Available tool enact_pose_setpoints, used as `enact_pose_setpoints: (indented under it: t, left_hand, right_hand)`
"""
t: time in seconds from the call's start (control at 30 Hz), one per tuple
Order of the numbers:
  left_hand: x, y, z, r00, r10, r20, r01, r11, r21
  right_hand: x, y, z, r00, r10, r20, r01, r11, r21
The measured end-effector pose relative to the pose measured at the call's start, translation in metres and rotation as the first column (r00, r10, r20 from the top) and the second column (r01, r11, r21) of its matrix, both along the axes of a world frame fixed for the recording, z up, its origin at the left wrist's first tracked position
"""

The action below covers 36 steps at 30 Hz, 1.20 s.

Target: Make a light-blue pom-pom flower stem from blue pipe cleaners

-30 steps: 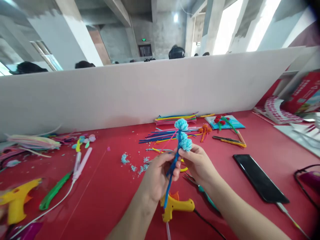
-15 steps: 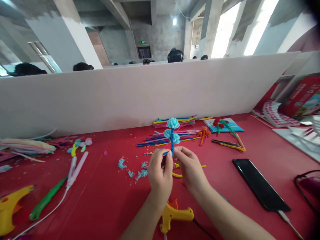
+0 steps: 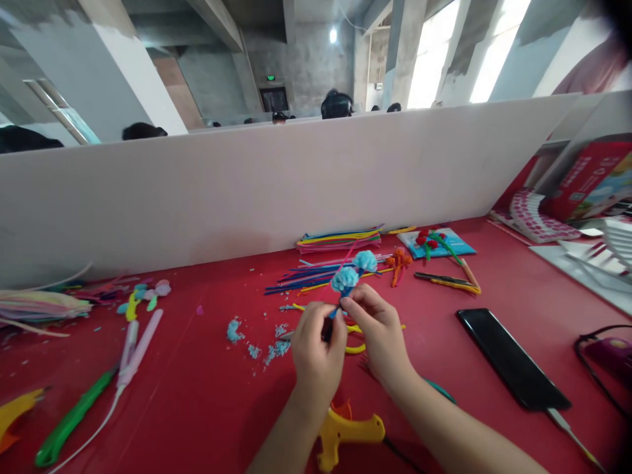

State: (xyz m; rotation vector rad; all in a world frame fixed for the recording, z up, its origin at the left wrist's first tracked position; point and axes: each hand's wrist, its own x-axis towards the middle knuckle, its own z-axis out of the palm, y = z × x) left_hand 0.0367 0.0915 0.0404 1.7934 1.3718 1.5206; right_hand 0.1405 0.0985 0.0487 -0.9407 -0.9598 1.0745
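Observation:
Above the middle of the red table, both of my hands pinch a pipe-cleaner flower with light blue fluffy heads and a darker blue stem. My left hand is closed on the blue stem's lower end. The fingertips of my right hand grip the stem just under the blooms, touching close to the left fingertips. Two blue heads show, tilted to the right; much of the stem is hidden by fingers. Beneath my hands lie yellow pipe cleaners, and a yellow glue gun rests between my forearms.
Loose pipe cleaners and blue fluff scraps lie beyond and left of my hands. A phone with a cable is at right. A green-handled tool and a pink wand-like tool lie left. A white partition stands behind.
The flower has tipped from upright to leaning right, its heads now lower and closer to my fingers. My hands stay together on the stem. The camera view has shifted slightly.

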Motion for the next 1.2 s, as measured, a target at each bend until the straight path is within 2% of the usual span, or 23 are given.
enact_pose_setpoints:
  t: [0.03, 0.07, 0.13, 0.2, 0.3, 0.37, 0.4, 0.43, 0.47, 0.57, 0.63, 0.7, 0.8, 0.87, 0.97, 1.1, 1.2]
  left_hand:
    - [0.0, 0.0, 0.004, 0.992, -0.033, 0.125, 0.051, 0.989, -0.141]
    - [-0.001, 0.001, 0.008, 0.962, -0.057, 0.265, 0.131, 0.953, -0.272]
    - [-0.003, 0.003, 0.016, 0.845, -0.074, 0.529, 0.338, 0.841, -0.422]
    - [-0.005, 0.005, 0.022, 0.705, -0.059, 0.707, 0.511, 0.733, -0.449]
    - [-0.006, 0.007, 0.026, 0.527, -0.005, 0.85, 0.684, 0.596, -0.421]
    - [-0.005, 0.007, 0.027, 0.417, 0.032, 0.908, 0.768, 0.523, -0.37]
    - [-0.004, 0.006, 0.026, 0.375, 0.043, 0.926, 0.792, 0.504, -0.344]
    - [-0.003, 0.006, 0.026, 0.353, 0.044, 0.935, 0.8, 0.504, -0.326]
    - [-0.002, 0.005, 0.025, 0.357, 0.036, 0.933, 0.787, 0.527, -0.322]
    - [0.002, 0.002, 0.023, 0.491, -0.025, 0.871, 0.654, 0.672, -0.349]
    - [0.005, 0.001, 0.021, 0.571, -0.057, 0.819, 0.579, 0.735, -0.352]
    - [0.006, 0.001, 0.019, 0.606, -0.071, 0.792, 0.551, 0.756, -0.354]
    - [0.006, 0.003, 0.014, 0.633, -0.076, 0.77, 0.502, 0.798, -0.333]
    - [0.006, 0.006, 0.01, 0.633, -0.096, 0.768, 0.496, 0.812, -0.307]
    - [0.006, 0.008, 0.006, 0.632, -0.113, 0.767, 0.511, 0.805, -0.302]
    - [0.007, 0.007, 0.008, 0.729, -0.082, 0.679, 0.391, 0.864, -0.316]
    - [0.006, 0.006, 0.011, 0.77, -0.092, 0.632, 0.362, 0.878, -0.313]
  right_hand:
    - [0.0, 0.001, 0.0, 1.0, 0.016, -0.017, -0.016, 1.0, 0.002]
    - [0.001, 0.001, 0.0, 0.997, 0.058, -0.057, -0.058, 0.998, 0.0]
    - [0.002, 0.002, -0.002, 0.963, 0.201, -0.178, -0.206, 0.979, -0.007]
    - [0.003, 0.004, -0.003, 0.906, 0.323, -0.272, -0.338, 0.941, -0.009]
    - [0.007, 0.005, -0.005, 0.871, 0.362, -0.332, -0.392, 0.92, -0.026]
    - [0.008, 0.006, -0.005, 0.852, 0.378, -0.364, -0.418, 0.908, -0.037]
    - [0.009, 0.006, -0.005, 0.84, 0.388, -0.379, -0.434, 0.9, -0.038]
    - [0.009, 0.006, -0.004, 0.83, 0.399, -0.389, -0.448, 0.893, -0.038]
    - [0.01, 0.006, -0.003, 0.824, 0.408, -0.393, -0.457, 0.889, -0.036]
    - [0.012, 0.006, 0.0, 0.866, 0.382, -0.321, -0.414, 0.91, -0.033]
    - [0.014, 0.006, 0.003, 0.932, 0.306, -0.196, -0.319, 0.947, -0.04]
    - [0.016, 0.006, 0.005, 0.98, 0.195, -0.04, -0.196, 0.98, -0.028]
    - [0.018, 0.007, 0.006, 0.99, 0.062, 0.128, -0.065, 0.997, 0.027]
    - [0.017, 0.007, 0.006, 0.99, 0.07, 0.126, -0.072, 0.997, 0.015]
    - [0.018, 0.009, 0.004, 0.987, 0.149, 0.057, -0.146, 0.988, -0.052]
    - [0.022, 0.013, 0.002, 0.979, 0.113, 0.167, -0.109, 0.993, -0.035]
    - [0.024, 0.013, 0.004, 0.967, 0.078, 0.241, -0.078, 0.997, -0.012]
